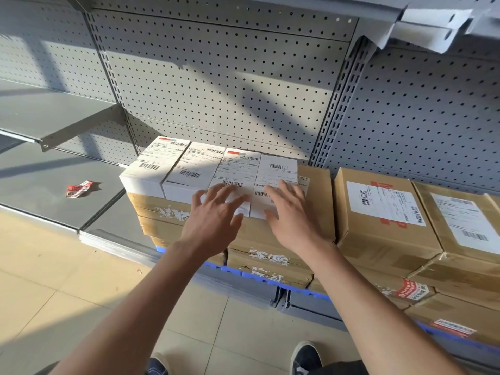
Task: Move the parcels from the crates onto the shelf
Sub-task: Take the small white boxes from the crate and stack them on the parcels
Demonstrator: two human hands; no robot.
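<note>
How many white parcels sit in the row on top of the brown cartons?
4, side by side: far-left parcel, second parcel, third parcel under the left hand, fourth parcel under the right hand. Any others behind the row would be hidden.

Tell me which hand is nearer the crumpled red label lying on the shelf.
Left. The left hand rests on the white parcels, to the right of the crumpled red label. The right hand lies farther right, on the rightmost white parcel.
</note>
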